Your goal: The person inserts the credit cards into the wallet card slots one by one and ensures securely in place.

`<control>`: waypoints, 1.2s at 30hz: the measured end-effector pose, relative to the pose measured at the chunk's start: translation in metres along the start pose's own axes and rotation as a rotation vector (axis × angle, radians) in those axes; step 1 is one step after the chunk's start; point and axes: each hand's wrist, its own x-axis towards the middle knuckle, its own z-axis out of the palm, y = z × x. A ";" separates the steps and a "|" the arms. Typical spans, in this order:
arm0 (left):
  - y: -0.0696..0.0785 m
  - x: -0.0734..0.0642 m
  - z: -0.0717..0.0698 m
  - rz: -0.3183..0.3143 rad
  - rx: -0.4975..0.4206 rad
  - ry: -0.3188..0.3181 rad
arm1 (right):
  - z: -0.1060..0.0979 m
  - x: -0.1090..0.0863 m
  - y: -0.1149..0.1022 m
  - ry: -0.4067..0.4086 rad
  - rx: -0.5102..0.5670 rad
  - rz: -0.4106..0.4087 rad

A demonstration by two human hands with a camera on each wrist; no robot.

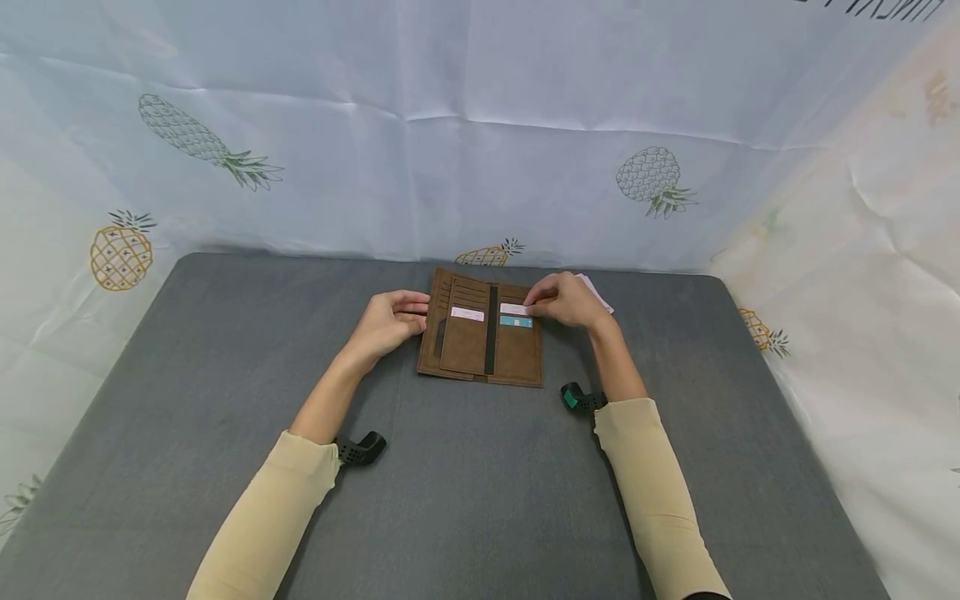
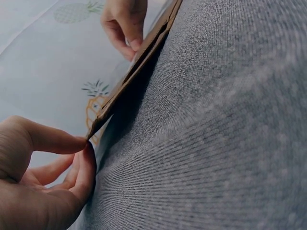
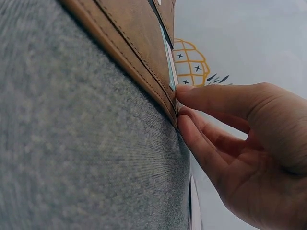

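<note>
A brown wallet (image 1: 465, 350) lies spread out on the grey table, a dark strip running down its middle. One pale pink card (image 1: 468, 314) peeks from a slot in its left half. The right half shows another pale card (image 1: 513, 309) above a blue card (image 1: 516, 322). My left hand (image 1: 390, 323) pinches the wallet's left edge between thumb and index finger. At the right edge, my right hand (image 1: 566, 300) grips the wallet, thumb on top by the cards' ends and fingers against the rim. The fingertips beneath are partly hidden.
Pale pink cards or papers (image 1: 596, 293) lie on the grey table (image 1: 465, 500) just beyond my right hand, partly covered by it. A white pineapple-print cloth (image 1: 420, 183) hangs behind the table and along its sides. Black devices (image 1: 362, 448) are worn at both wrists.
</note>
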 end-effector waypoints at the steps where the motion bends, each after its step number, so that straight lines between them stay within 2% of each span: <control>1: 0.000 0.000 0.000 -0.001 -0.001 0.000 | 0.000 0.000 0.000 -0.001 0.007 0.001; 7: -0.001 0.000 -0.001 -0.006 0.002 0.002 | -0.001 0.000 0.001 -0.015 0.046 0.013; 13: -0.001 -0.001 -0.001 0.008 0.005 0.004 | -0.003 -0.002 0.003 0.001 0.116 0.059; 17: -0.001 0.000 0.000 0.018 0.004 0.005 | -0.007 -0.004 0.008 0.070 0.160 0.092; 27: 0.000 0.001 0.000 0.011 0.004 -0.004 | -0.030 -0.019 0.034 0.332 0.174 0.150; 30: 0.000 0.000 0.000 0.007 0.003 -0.005 | -0.038 -0.024 0.043 0.358 0.167 0.163; 36: 0.001 0.000 -0.001 0.000 0.000 -0.006 | -0.045 -0.030 0.052 0.355 0.111 0.214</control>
